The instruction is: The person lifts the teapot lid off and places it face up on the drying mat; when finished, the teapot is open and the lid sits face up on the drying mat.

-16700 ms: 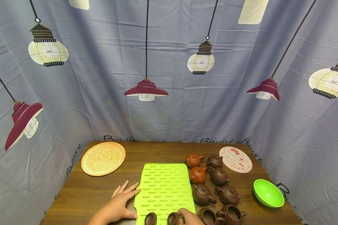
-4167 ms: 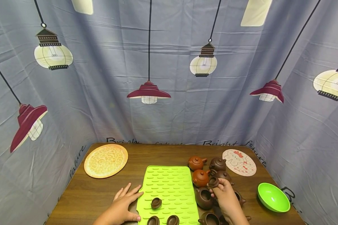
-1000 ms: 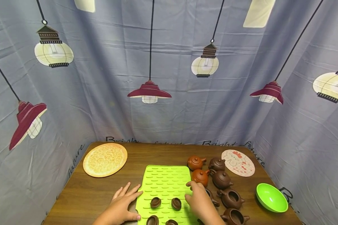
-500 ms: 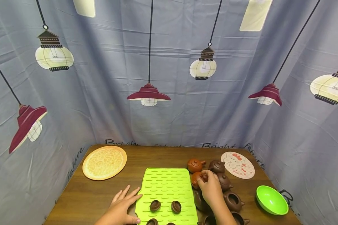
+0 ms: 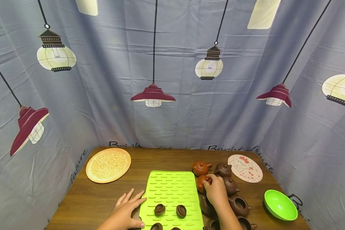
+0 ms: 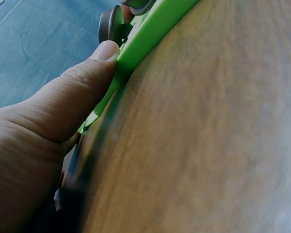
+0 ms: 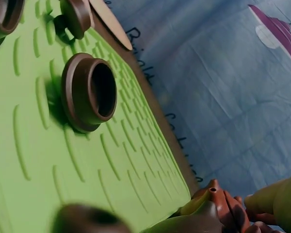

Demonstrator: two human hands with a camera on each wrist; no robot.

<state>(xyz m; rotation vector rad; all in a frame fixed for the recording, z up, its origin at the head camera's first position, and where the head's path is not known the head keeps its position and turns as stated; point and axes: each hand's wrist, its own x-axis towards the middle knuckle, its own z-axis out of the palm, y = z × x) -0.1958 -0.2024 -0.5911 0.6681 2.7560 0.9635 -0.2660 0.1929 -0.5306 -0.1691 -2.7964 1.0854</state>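
Note:
My left hand point(image 5: 123, 212) lies with spread fingers at the left edge of a lime-green ridged mat point(image 5: 172, 185); in the left wrist view its thumb point(image 6: 82, 85) touches the mat's rim. My right hand point(image 5: 217, 193) is over the nearer reddish-orange teapot point(image 5: 200, 184), fingertips pinching its lid point(image 5: 208, 180). In the right wrist view that teapot point(image 7: 233, 208) is at the lower right, partly behind my fingers. Several brown teapot lids lie on the near part of the mat, among them one on the left point(image 5: 159, 209) and one on the right point(image 5: 181, 210).
Lidless brown teapots point(image 5: 240, 206) stand right of the mat, partly under my right forearm. Beyond are lidded brown teapots point(image 5: 231, 185) and another reddish-orange teapot point(image 5: 200, 168). A green bowl point(image 5: 280, 205), a round cartoon mat point(image 5: 245, 168) and a pizza-patterned round mat point(image 5: 108, 165) lie farther out.
Over the longer span, more brown lids came onto the mat and several brown teapots lost theirs. In the last second my right hand moved from the mat to the reddish-orange teapot's lid.

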